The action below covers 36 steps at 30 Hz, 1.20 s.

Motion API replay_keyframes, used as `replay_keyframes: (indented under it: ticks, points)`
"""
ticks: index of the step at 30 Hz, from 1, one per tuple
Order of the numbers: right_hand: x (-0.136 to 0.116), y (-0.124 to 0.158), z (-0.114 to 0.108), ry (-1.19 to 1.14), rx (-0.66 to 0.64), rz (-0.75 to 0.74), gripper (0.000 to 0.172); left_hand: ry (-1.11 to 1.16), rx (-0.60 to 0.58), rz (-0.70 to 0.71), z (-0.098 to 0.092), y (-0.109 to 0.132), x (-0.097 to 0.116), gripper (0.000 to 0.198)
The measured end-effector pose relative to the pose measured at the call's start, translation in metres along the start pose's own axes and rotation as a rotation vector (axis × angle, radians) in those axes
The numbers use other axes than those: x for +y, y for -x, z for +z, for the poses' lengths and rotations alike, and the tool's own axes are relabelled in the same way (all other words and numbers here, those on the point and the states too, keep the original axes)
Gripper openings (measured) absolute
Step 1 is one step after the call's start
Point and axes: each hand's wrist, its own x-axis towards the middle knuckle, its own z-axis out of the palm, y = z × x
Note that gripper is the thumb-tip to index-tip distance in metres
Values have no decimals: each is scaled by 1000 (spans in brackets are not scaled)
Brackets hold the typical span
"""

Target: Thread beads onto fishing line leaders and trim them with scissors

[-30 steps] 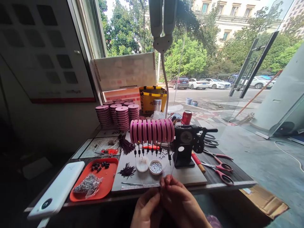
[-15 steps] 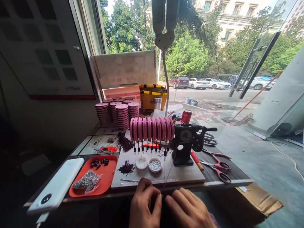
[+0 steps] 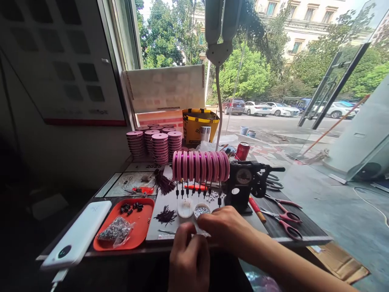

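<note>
My left hand (image 3: 190, 255) is closed in front of the board's near edge, its fingers bent into a pinch; whatever they hold is hidden. My right hand (image 3: 223, 225) reaches in over the board's front edge, close beside a small white cup of silvery beads (image 3: 201, 210). Its fingers are curled together, and I cannot make out what lies between them. Above stands a row of pink thread spools (image 3: 200, 166) on a black hand-cranked winder (image 3: 243, 182). Threads with small dark weights (image 3: 193, 192) hang from the spools.
To the left, an orange tray (image 3: 146, 219) bears black pieces and a bag of beads, beside a white power bank (image 3: 79, 231). Scissors (image 3: 288, 223) lie at the right. Dark short strands (image 3: 165, 215) and a white lid (image 3: 185, 208) rest on the board. Stacked pink spools (image 3: 159, 148) stand behind.
My right hand has moved forward from beside the left hand to the bead cup, with its forearm now in view. My left hand stays low and has turned slightly. The view has shifted a little.
</note>
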Motion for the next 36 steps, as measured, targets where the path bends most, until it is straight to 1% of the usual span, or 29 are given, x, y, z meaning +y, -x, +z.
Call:
replay_keyframes:
  ticks: [2, 4, 6, 9, 11, 12, 15, 16, 17, 18, 19, 21, 23, 25, 29, 32, 33, 34, 35, 36]
  points:
    - [-1, -3, -3, -11, -8, 47, 24, -60, 23, 196, 2, 3, -1, 25]
    - [-1, -7, -6, -23, 5, 68, 22, -82, -5, 276, 3, 5, -3, 30]
    - [-1, -10, -7, -39, 20, 86, 21, -65, -24, 268, 3, 5, -2, 30]
    - [0, -9, -4, -48, 49, 102, 21, 44, -26, 150, 4, 3, 2, 24]
    - [-1, 1, -2, -46, 84, 115, 12, 182, -70, -34, 4, 2, 5, 19]
    - [-1, 8, -1, -44, 131, 107, 10, 278, -114, -179, 5, 2, 5, 16]
    - [-3, 41, 1, 8, 356, 15, 16, 626, -270, -729, 7, 4, 3, 11]
    - [-3, 53, 1, 41, 414, -30, 20, 726, -298, -886, 7, 5, 2, 9]
    - [-4, 63, 2, 76, 443, -83, 24, 804, -309, -1008, 8, 6, 1, 7]
    - [-4, 72, 3, 109, 439, -138, 26, 861, -303, -1097, 8, 7, 0, 6]
    - [-5, 79, 4, 142, 417, -190, 27, 905, -292, -1158, 9, 8, 0, 7]
    - [-5, 86, 9, 210, 362, -289, 23, 968, -286, -1237, 10, 9, -1, 10]
    - [-5, 86, 15, 276, 321, -337, 17, 1019, -315, -1265, 11, 9, 0, 10]
    - [-5, 82, 21, 301, 305, -341, 14, 1060, -352, -1267, 12, 8, 1, 9]
    - [-3, 77, 28, 294, 336, -325, 22, 1087, -398, -1272, 12, 7, 1, 8]
    - [-3, 80, 31, 242, 386, -304, 28, 1045, -416, -1258, 14, 7, 1, 8]
    - [-3, 81, 33, 193, 408, -275, 31, 991, -406, -1212, 14, 7, 2, 7]
    - [-4, 83, 36, 131, 433, -237, 35, 903, -384, -1119, 15, 7, 3, 7]
    - [-5, 85, 37, 63, 454, -194, 38, 777, -356, -977, 15, 7, 5, 7]
    - [-6, 86, 39, -6, 464, -159, 39, 622, -329, -801, 15, 7, 8, 8]
